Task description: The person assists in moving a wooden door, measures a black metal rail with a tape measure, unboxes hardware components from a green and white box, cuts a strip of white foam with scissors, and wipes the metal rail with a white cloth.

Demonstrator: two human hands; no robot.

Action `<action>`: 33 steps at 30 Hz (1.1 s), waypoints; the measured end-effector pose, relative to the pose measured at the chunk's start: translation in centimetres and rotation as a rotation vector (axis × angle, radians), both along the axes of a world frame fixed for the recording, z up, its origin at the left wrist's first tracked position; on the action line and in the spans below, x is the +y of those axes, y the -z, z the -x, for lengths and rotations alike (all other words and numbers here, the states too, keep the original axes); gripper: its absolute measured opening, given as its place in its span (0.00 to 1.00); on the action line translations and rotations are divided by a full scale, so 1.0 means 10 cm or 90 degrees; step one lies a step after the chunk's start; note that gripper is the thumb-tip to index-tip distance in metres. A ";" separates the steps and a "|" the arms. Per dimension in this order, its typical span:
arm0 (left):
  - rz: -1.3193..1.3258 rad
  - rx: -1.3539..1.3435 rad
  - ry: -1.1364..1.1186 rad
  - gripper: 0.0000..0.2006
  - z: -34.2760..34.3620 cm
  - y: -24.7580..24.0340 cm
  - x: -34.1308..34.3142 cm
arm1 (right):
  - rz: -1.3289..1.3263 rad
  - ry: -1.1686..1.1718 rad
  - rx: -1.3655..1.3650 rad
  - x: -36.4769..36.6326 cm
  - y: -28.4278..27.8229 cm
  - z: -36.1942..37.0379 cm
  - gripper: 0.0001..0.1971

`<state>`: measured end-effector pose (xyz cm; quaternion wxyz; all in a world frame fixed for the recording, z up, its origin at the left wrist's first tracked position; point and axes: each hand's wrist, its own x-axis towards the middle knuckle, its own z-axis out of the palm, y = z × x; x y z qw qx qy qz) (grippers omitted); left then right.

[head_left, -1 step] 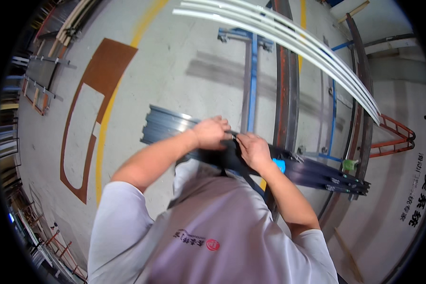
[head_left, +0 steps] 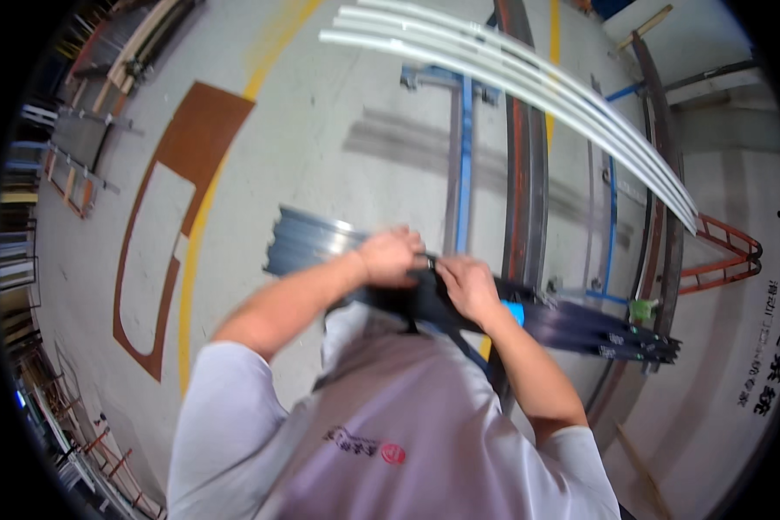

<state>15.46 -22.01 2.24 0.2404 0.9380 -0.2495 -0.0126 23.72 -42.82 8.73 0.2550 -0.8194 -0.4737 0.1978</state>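
Long dark metal profiles (head_left: pixel 594 331) run across in front of my waist, their ribbed, shiny end (head_left: pixel 308 241) sticking out beyond my left hand. My left hand (head_left: pixel 392 256) is closed at the far edge of a black, soft-looking piece (head_left: pixel 416 296) over the middle of the profiles. Close beside it, my right hand (head_left: pixel 470 286) has its fingers bent in a pinch at the same edge. A small dark bit shows between the two hands, blurred. What exactly the fingers grip is hidden. Something bright blue (head_left: pixel 515 312) lies next to my right wrist.
Several white strips (head_left: pixel 529 91) span dark steel beams (head_left: pixel 526 173) ahead on the right. A blue stand (head_left: pixel 464 165) is nearer. On the floor at left lies a brown cut-out sheet (head_left: pixel 201 130). A red frame (head_left: pixel 724 251) and a green item (head_left: pixel 641 309) are at right.
The whole scene has shifted slightly downward in the picture. Both hands stay close together at the black piece, with little visible change in their grip.
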 end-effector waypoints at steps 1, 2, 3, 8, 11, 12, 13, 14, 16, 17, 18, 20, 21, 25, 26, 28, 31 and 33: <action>0.020 -0.009 -0.009 0.22 0.01 0.07 -0.03 | 0.022 0.025 0.072 -0.01 0.01 -0.07 0.09; 0.033 -0.004 -0.004 0.23 0.02 0.07 -0.03 | 0.061 0.119 0.306 0.02 -0.04 -0.10 0.10; 0.014 -0.016 -0.001 0.24 0.04 0.07 -0.05 | 0.088 0.200 0.540 0.01 -0.08 -0.09 0.12; -0.005 0.030 0.009 0.24 0.01 0.05 -0.13 | -0.116 0.273 0.994 -0.25 0.15 -0.16 0.14; -0.005 0.019 0.008 0.23 0.02 0.02 -0.07 | -0.161 0.258 1.021 -0.21 0.25 -0.10 0.12; 0.003 0.032 -0.001 0.22 0.06 0.01 -0.03 | -0.088 0.268 0.874 -0.09 0.23 -0.05 0.10; -0.003 0.049 0.013 0.23 0.06 0.01 -0.05 | -0.058 0.247 0.758 -0.04 0.27 -0.02 0.08; -0.023 0.058 0.021 0.24 0.05 0.00 -0.04 | -0.026 0.257 0.682 0.02 0.30 -0.02 0.08; -0.029 0.048 0.027 0.24 0.03 0.04 -0.03 | 0.014 0.286 0.616 0.10 0.43 -0.07 0.11; -0.013 0.031 0.024 0.23 0.05 0.11 -0.04 | -0.034 0.307 0.746 0.05 0.46 -0.10 0.11; 0.002 0.015 0.021 0.23 0.05 0.17 -0.02 | -0.083 0.325 0.876 -0.01 0.49 -0.14 0.11; 0.000 0.026 0.019 0.22 0.03 0.09 -0.04 | -0.177 0.355 1.101 -0.12 0.39 -0.15 0.11; 0.000 0.033 0.018 0.21 0.04 0.07 -0.04 | -0.194 0.335 1.071 -0.13 0.37 -0.11 0.11; -0.028 0.041 0.028 0.21 0.01 0.11 -0.07 | -0.150 0.278 0.796 -0.09 0.45 -0.01 0.10; -0.026 0.046 0.026 0.22 0.01 0.10 -0.07 | -0.086 0.271 0.695 -0.01 0.48 -0.02 0.10; -0.013 0.034 0.025 0.22 0.03 0.14 -0.06 | -0.002 0.310 0.592 0.15 0.43 -0.03 0.09; 0.000 0.036 0.023 0.22 0.04 0.15 -0.06 | -0.085 0.387 0.930 -0.02 0.39 -0.17 0.08; 0.000 0.044 0.024 0.21 0.04 0.10 -0.06 | -0.146 0.365 1.043 -0.09 0.38 -0.15 0.09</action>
